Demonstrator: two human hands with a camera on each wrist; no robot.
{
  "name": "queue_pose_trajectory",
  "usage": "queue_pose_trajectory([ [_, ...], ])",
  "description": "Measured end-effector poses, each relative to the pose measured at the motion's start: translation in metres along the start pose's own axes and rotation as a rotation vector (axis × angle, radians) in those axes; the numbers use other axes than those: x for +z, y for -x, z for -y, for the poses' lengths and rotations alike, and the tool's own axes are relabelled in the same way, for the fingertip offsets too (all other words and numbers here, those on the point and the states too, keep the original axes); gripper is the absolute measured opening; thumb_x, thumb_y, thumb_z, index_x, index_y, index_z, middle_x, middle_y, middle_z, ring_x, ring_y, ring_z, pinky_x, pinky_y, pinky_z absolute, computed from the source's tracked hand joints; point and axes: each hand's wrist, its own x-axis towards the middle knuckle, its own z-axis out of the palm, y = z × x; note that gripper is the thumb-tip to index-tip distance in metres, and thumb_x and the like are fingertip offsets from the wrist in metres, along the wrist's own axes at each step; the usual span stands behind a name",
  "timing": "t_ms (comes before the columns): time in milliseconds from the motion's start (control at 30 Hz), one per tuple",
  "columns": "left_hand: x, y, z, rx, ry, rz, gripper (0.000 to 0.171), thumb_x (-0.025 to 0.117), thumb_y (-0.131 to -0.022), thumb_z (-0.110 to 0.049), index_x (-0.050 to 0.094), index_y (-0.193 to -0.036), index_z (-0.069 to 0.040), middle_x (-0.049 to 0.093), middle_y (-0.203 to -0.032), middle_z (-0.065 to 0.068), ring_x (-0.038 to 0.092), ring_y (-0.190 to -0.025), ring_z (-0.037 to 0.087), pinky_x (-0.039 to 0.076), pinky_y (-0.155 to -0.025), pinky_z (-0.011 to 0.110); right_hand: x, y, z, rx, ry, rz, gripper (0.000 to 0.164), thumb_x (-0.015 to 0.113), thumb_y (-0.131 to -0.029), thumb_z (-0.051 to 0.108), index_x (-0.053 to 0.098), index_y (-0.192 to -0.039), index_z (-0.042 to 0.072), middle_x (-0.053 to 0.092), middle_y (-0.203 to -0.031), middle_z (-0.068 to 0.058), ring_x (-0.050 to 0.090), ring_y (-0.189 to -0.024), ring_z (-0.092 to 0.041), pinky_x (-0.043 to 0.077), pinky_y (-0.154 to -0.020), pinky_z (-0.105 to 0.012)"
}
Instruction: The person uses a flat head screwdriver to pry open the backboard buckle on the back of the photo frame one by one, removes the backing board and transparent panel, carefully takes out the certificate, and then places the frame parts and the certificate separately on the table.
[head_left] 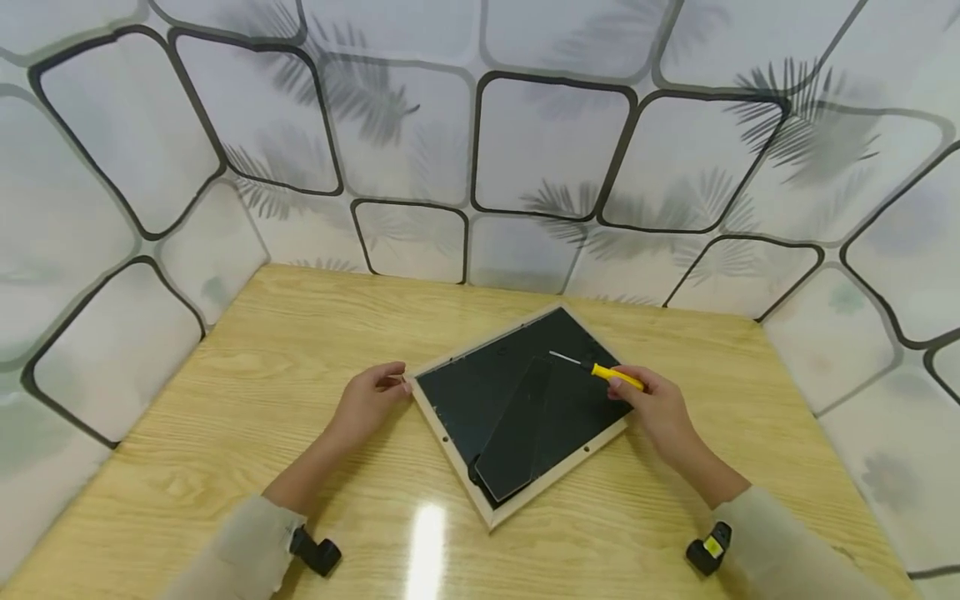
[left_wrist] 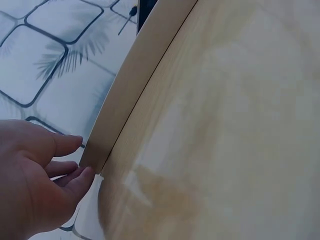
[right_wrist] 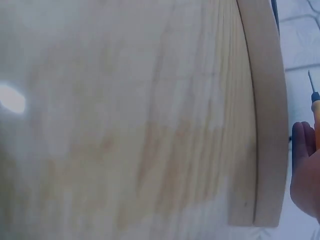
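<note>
Note the yellow patch (head_left: 713, 546) on the black wrist device (head_left: 703, 553) at your right cuff, lower right of the head view; any marks on it are too small to read.

The slim screwdriver with yellow handle, black collar and thin metal shaft (head_left: 604, 372) lies right of centre in the head view. Its long axis runs at a shallow slant, tip toward the upper left, over the black backing board (head_left: 472, 392); you cannot tell whether the tip touches. In the right wrist view the tip points up.

Your right hand (head_left: 663, 414) has its fingers curled round the yellow handle. Your left hand (head_left: 367, 400) has its fingers parted and relaxed, fingertips touching the left corner of the rectangular pale-wood frame (head_left: 459, 460).

The frame rests at centre on the light wood-grain table (head_left: 285, 350), one corner toward the bottom. The long black tapered stand (head_left: 517, 433) on the board runs from lower left to upper right, its wide end low.
</note>
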Motion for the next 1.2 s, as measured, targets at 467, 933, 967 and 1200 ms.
queue_pose_trajectory([
  [467,0.019,-0.008,-0.003,-0.010,0.033,-0.031,0.056,0.065,-0.100,-0.017,0.046,-0.149,0.002,0.059,-0.136,0.023,0.056,-0.126,0.035,0.049,-0.100,0.047,-0.009,0.006,-0.007,0.050,-0.042,-0.002,0.049,0.063,-0.101,0.030,0.057,-0.135,-0.004,0.067,-0.110,0.000,0.067,-0.091,-0.001,0.052,-0.086,-0.012],
  [933,0.016,-0.048,-0.004,0.041,0.015,0.027,0.059,0.059,-0.102,-0.016,0.036,-0.154,0.003,0.045,-0.150,0.025,0.048,-0.136,0.039,0.042,-0.110,0.052,0.009,0.042,-0.002,0.140,-0.027,-0.015,0.044,0.062,-0.102,0.030,0.060,-0.134,0.000,0.069,-0.110,-0.005,0.068,-0.093,-0.005,0.052,-0.087,-0.013],
  [967,0.016,-0.052,-0.004,0.035,0.020,0.027,0.059,0.059,-0.103,-0.017,0.036,-0.154,0.002,0.045,-0.150,0.024,0.047,-0.137,0.039,0.042,-0.111,0.051,0.011,0.044,-0.002,0.146,-0.035,-0.019,0.045,0.062,-0.101,0.031,0.060,-0.134,0.000,0.070,-0.111,-0.006,0.068,-0.093,-0.005,0.052,-0.087,-0.014],
  [1200,0.018,-0.073,-0.009,0.022,0.048,0.045,0.055,0.054,-0.105,-0.016,0.036,-0.154,0.002,0.045,-0.153,0.023,0.045,-0.139,0.037,0.044,-0.110,0.050,0.028,0.062,0.004,0.193,-0.091,-0.047,0.038,0.062,-0.102,0.024,0.061,-0.132,0.001,0.069,-0.110,-0.009,0.068,-0.093,-0.010,0.053,-0.086,-0.016],
])
